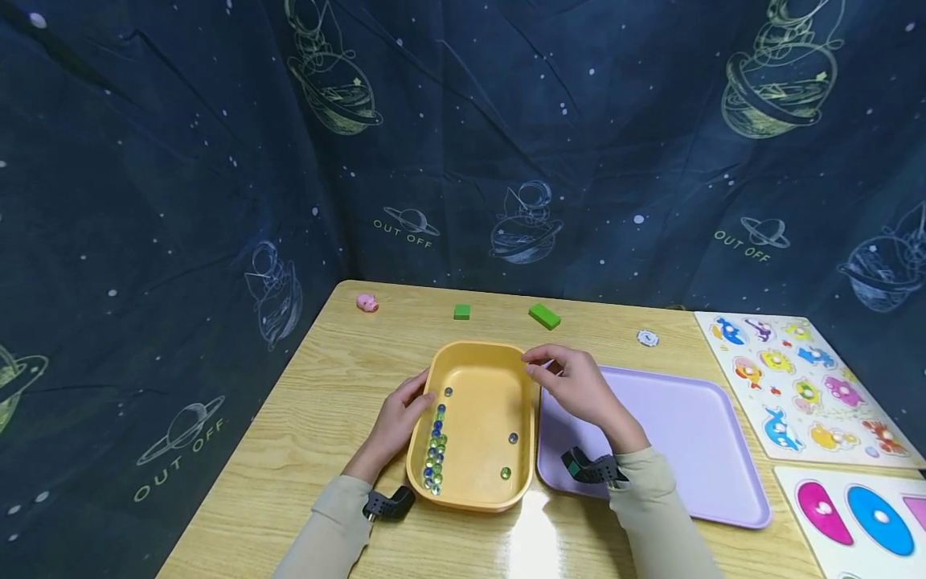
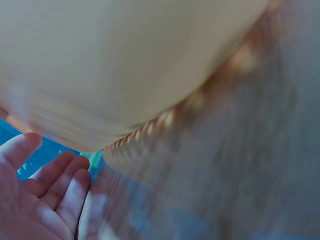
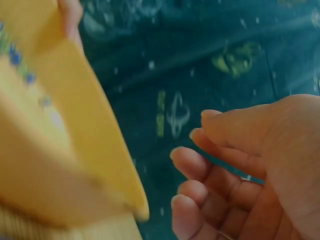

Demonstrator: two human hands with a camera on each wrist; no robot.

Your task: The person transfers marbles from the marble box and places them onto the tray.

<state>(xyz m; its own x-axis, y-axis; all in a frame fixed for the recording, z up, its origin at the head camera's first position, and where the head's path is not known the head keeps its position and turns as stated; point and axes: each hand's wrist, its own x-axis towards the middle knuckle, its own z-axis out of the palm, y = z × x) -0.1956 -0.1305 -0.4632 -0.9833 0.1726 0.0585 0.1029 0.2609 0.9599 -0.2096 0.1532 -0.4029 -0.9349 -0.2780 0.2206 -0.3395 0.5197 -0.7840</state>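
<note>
A yellow plastic bin (image 1: pixel 477 505) sits in front of me, its long sides running away from me. Glass marbles (image 1: pixel 435 452) in blue, green and clear lie in a row along its left inner wall, with two more on the right side. My left hand (image 1: pixel 391 425) holds the left rim, thumb over the edge; the left wrist view shows its fingers (image 2: pixel 75 187) beside the bin's blurred outer wall. Beside the upper right corner hangs my right hand (image 1: pixel 575 384), fingers loosely bent. The right wrist view shows nothing between them, and a gap to the bin.
A lilac tray (image 1: pixel 694 402) lies right of the bin, under my right forearm. Farther right are a sea-animal puzzle board (image 1: pixel 731 370) and a shape board (image 1: pixel 803 482). Along the back stand a pink pig (image 1: pixel 367 303), green blocks (image 1: pixel 544 316) and a round white token (image 1: pixel 647 338).
</note>
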